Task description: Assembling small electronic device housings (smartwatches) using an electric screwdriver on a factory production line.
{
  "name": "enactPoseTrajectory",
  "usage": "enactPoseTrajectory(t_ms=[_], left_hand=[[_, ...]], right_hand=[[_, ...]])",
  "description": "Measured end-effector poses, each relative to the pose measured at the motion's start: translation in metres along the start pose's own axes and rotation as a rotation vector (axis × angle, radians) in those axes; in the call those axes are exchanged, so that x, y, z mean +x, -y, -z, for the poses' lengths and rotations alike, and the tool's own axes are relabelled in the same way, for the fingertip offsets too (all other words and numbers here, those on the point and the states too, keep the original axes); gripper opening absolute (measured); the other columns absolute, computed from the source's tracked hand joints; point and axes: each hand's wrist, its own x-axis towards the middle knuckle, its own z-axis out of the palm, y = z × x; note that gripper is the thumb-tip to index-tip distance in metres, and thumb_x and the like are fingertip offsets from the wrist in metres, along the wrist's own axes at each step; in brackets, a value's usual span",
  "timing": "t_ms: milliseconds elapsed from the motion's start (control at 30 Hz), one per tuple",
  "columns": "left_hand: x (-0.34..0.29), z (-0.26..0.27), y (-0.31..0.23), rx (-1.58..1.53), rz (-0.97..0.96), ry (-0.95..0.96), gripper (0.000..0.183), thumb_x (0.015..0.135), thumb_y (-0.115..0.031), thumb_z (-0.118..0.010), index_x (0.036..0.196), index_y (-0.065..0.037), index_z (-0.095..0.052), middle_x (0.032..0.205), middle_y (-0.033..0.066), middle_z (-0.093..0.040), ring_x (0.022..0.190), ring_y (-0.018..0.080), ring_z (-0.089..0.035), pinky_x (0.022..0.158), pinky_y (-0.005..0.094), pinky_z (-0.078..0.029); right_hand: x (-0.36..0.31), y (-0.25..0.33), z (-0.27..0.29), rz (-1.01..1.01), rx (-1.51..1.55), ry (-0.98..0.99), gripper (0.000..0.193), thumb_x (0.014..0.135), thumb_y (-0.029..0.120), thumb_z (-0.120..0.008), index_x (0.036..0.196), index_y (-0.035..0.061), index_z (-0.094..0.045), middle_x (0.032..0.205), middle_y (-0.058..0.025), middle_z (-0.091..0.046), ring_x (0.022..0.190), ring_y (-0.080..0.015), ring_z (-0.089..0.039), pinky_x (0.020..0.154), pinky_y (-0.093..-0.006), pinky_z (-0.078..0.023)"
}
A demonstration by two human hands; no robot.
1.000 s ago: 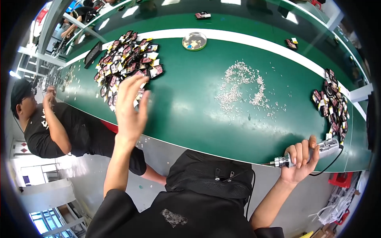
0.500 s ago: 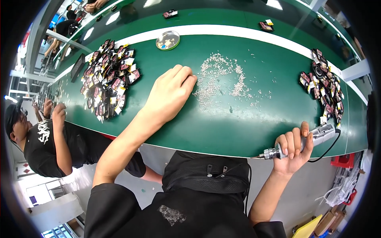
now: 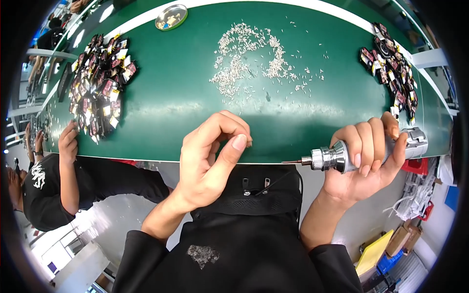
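My right hand point(image 3: 364, 156) is wrapped round a silver electric screwdriver point(image 3: 332, 158), whose thin bit point(image 3: 292, 161) points left over the table's near edge. To its left my left hand point(image 3: 210, 154) is closed, thumb and fingertips drawn together in front of my body. Whatever sits in that pinch is too small or too hidden to name. Beyond both hands, many tiny silver screw-like pieces point(image 3: 232, 75) lie scattered in a loose arch on the green table point(image 3: 166, 93).
At the left is a heap of small black parts with pink and white labels point(image 3: 100, 88); another such heap point(image 3: 395, 73) lies at the right. A round dish point(image 3: 171, 17) with small bits stands at the far left. A co-worker's hand point(image 3: 68, 141) rests by the left table edge.
My left hand has come back from the scattered pieces toward my body, nearer the bit. The screwdriver has moved slightly left and up in view. The whole view has shifted.
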Motion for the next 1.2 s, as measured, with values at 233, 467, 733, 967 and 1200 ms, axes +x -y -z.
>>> enactPoseTrajectory(t_ms=[233,467,733,967,1200], left_hand=[[-0.016,-0.017,0.001,-0.415,0.123,0.07,0.014,0.095,-0.009,-0.048,0.087,0.002,-0.053,0.084,0.009,-0.055,0.07,0.0095,-0.049,0.063,0.0221,-0.041],[-0.02,-0.016,0.006,-0.546,0.177,0.111,0.016,0.095,-0.009,-0.047,0.087,0.003,-0.054,0.085,0.0088,-0.055,0.071,0.0087,-0.05,0.062,0.0224,-0.042],[-0.015,-0.022,0.01,0.319,-0.337,-0.007,0.012,0.075,0.011,-0.061,0.078,0.003,-0.052,0.067,0.0109,-0.053,0.056,0.0247,-0.049,0.05,0.0315,-0.04],[0.003,-0.014,0.01,0.375,-0.347,0.059,0.006,0.083,0.004,-0.056,0.087,0.008,-0.058,0.078,0.0157,-0.06,0.065,0.0236,-0.056,0.058,0.0307,-0.045],[0.062,0.084,-0.028,0.904,-0.291,-0.31,0.011,0.087,-0.004,-0.059,0.087,0.005,-0.064,0.078,0.0089,-0.065,0.069,0.0129,-0.057,0.065,0.024,-0.045]], right_hand=[[-0.004,-0.02,-0.023,0.02,-0.059,-0.008,0.017,0.093,0.021,-0.052,0.086,0.0053,-0.049,0.049,0.0041,-0.037,0.04,-0.0072,-0.034,0.047,-0.0239,-0.035],[-0.008,-0.019,-0.02,-0.017,-0.096,0.009,0.016,0.092,0.021,-0.052,0.086,0.0056,-0.05,0.049,0.0041,-0.038,0.039,-0.0074,-0.036,0.046,-0.0238,-0.036],[-0.014,-0.016,-0.017,-0.02,-0.2,0.045,0.018,0.092,0.021,-0.052,0.086,0.0043,-0.052,0.048,0.0042,-0.038,0.039,-0.0065,-0.035,0.045,-0.0237,-0.034],[-0.001,-0.017,-0.005,-0.019,-0.168,0.036,0.017,0.094,0.021,-0.05,0.088,0.0044,-0.051,0.049,0.0047,-0.035,0.04,-0.0059,-0.031,0.047,-0.0237,-0.032],[0.0,-0.023,0.008,0.096,-0.16,-0.212,0.018,0.097,0.025,-0.042,0.089,0.0085,-0.044,0.05,0.0041,-0.031,0.04,-0.0074,-0.03,0.046,-0.0248,-0.032]])
